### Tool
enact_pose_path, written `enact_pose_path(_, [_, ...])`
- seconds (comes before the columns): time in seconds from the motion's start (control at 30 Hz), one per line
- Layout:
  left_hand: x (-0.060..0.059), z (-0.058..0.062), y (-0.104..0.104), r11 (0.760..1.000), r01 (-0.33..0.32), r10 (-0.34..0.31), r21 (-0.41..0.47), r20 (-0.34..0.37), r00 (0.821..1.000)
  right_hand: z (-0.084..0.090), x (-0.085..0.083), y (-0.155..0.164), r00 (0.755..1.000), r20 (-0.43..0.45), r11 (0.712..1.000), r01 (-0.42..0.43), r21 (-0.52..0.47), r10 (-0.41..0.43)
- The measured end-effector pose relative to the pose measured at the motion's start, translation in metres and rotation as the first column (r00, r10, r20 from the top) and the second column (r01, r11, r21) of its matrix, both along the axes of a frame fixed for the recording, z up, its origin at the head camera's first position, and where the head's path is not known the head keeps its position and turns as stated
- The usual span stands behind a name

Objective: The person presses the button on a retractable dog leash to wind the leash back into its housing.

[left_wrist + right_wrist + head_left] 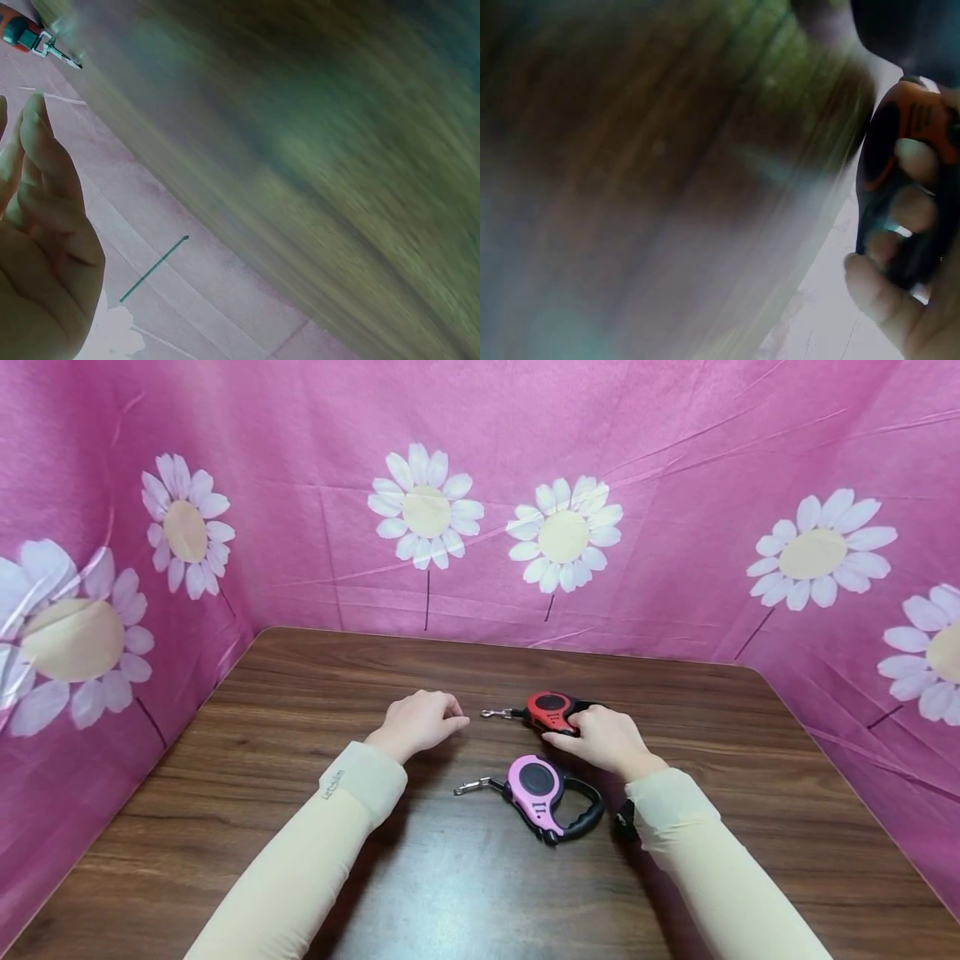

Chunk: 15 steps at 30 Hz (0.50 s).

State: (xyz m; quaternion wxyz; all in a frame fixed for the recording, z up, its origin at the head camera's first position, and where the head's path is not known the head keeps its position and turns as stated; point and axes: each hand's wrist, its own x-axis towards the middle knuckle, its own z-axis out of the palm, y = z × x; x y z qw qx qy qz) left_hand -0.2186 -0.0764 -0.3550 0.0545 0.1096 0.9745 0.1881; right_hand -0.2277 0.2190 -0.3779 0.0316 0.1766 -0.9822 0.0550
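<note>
My right hand (603, 739) grips the red and black retractable dog leash (548, 710) by its handle side. In the right wrist view, curled fingers (913, 208) pass around the black handle, and the orange-red casing (922, 112) shows above them. The red leash's metal clip (497, 714) points left, toward my left hand (422, 722). That left hand hovers over or rests on the table with loosely bent fingers, apart from the clip and holding nothing. Nearer to me lies a pink and black retractable leash (536, 789), untouched, its metal clip (472, 787) also pointing left.
Both leashes are on a brown wood-grain table (300, 693). A pink cloth (315, 527) printed with white daisies hangs around the back and sides. A small dark object (625, 820) shows beside the right cuff.
</note>
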Motion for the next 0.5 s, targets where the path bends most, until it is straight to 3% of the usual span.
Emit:
enact_pose_path(0.2, [0.003, 0.002, -0.010, 1.000, 0.015, -0.015, 0.007, -0.016, 1.000, -0.004, 0.000, 0.006, 0.995, 0.091, 0.999, 0.035, 0.004, -0.035])
enact_pose_path(0.5, [0.007, 0.008, -0.027, 1.000, 0.028, -0.028, 0.004, -0.047, 0.999, -0.001, 0.002, 0.013, 0.996, 0.081, 0.999, 0.044, 0.019, -0.045])
